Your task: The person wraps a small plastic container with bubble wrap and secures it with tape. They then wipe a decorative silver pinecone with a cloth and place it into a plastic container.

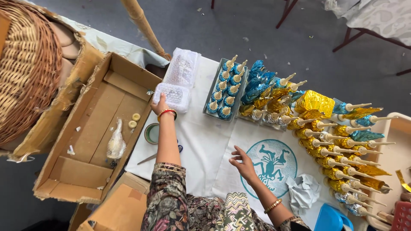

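Grey floor shows beyond a worktop (201, 141) covered in white cloth, where someone sits among foil-wrapped sticks. The left hand (160, 106) reaches forward and rests, fingers bent, on a clear plastic box (172, 95) at the cloth's left edge, though I cannot tell whether it truly grips it; a second such box (183, 66) lies just behind. The right hand (243, 163) hovers open and empty, fingers spread, over the cloth beside a teal round print (272, 161). Much looks done already: a tray (226, 88) holds about ten blue-wrapped pieces, and gold ones (338, 159) lie in rows to the right (well over twenty, too crowded to count). An open cardboard box (92, 128) holds two small cream rings (134, 120) and a plastic bag, so little stock seems left there.
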